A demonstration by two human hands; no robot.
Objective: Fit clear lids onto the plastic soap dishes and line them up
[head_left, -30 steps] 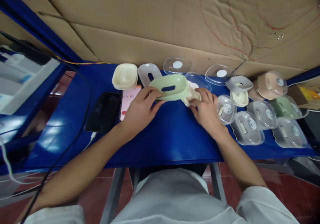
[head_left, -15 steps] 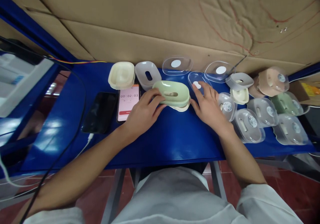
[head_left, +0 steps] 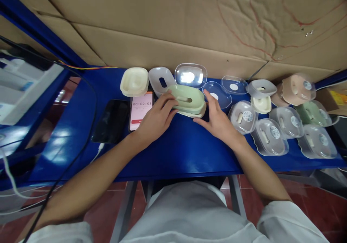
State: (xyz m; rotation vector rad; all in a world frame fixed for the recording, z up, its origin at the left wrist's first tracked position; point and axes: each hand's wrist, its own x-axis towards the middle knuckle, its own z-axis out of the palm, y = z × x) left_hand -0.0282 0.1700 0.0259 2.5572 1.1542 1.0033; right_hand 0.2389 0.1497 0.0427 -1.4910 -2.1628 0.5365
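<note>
Fingers of my left hand [head_left: 155, 120] are closed on the left end of a pale green oblong box [head_left: 199, 91]. Its top is recessed, with a long slot in which a cream-coloured bar [head_left: 184, 99] shows. Under the box, a cream base [head_left: 202, 113] sticks out at the front and right. My right hand [head_left: 217, 122] is open at the box's right end, thumb and forefinger apart; whether a fingertip touches the box I cannot tell. Just behind the right hand lies a clear oval lid [head_left: 225, 100] with a white round sticker.
Two more clear lids [head_left: 199, 73] lie along the cardboard wall. Behind my left hand are a cream tray stack [head_left: 135, 78], a grey slotted box [head_left: 169, 77] and a phone [head_left: 141, 107] showing a timer. Several lidded boxes [head_left: 271, 136] crowd the right side. A dark phone [head_left: 110, 122] lies left.
My right hand has moved left and slightly down, from over the clear lid to the green box's right end. The box and its base have shifted slightly; the rear clear lids lie differently.
</note>
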